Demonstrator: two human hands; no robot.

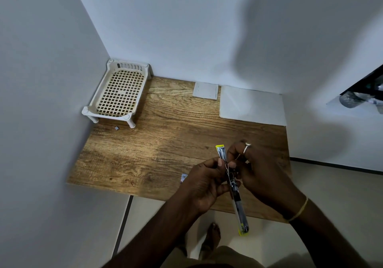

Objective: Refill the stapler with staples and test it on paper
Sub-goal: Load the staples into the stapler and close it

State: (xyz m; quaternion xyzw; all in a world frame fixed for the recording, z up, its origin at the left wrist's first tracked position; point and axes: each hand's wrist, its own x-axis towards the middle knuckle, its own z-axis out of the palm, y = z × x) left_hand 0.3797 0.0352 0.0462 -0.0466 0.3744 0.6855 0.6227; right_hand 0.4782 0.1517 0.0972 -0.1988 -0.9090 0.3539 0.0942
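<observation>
A wood-grain bench (165, 135) fills the corner where a pale left wall (41, 81) meets a pale back wall (186, 29). A white plastic lattice rack (109, 116) on short legs stands on it, pushed into that far left corner. Light falls in a brighter patch across the middle of the wood, and a broad soft shadow (269, 39) lies on the back wall. The floor (342, 189) is pale tile with a dark joint line (124, 220), and a dark strip (331, 165) runs along the right wall's foot. At the right edge is a dark opening (364, 89) (its contents too blurred to tell).
</observation>
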